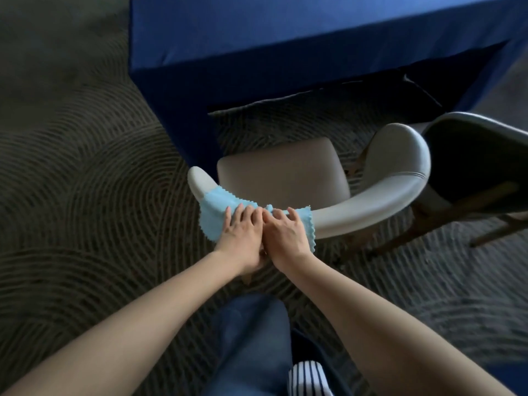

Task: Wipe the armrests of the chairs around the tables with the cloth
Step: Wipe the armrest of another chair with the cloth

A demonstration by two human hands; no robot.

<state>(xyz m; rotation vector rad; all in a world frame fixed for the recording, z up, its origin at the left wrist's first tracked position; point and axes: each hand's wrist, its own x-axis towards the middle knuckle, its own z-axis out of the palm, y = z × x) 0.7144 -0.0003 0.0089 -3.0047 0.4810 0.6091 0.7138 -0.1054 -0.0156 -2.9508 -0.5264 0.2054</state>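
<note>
Head view looks down over both bare forearms to a pale grey chair (281, 170) pulled a little way out from a table (285, 38) draped in dark blue. I see the light blue cloth (220, 200) draped over the chair's curved armrest rail (371, 207), near its left end, with its zigzag edges hanging down the near side. My left hand (243, 232) lies on the cloth with fingers spread and fairly straight, pressing it to the rail. My right hand (288, 235) sits just beside it, touching it, fingers a bit more bent over the cloth. Both thumbs are tucked underneath, so I cannot tell whether they clamp. A darker chair (480, 155) stands to the right on the swirl-patterned carpet (85, 167). A jeans leg (251, 338) shows below.
</note>
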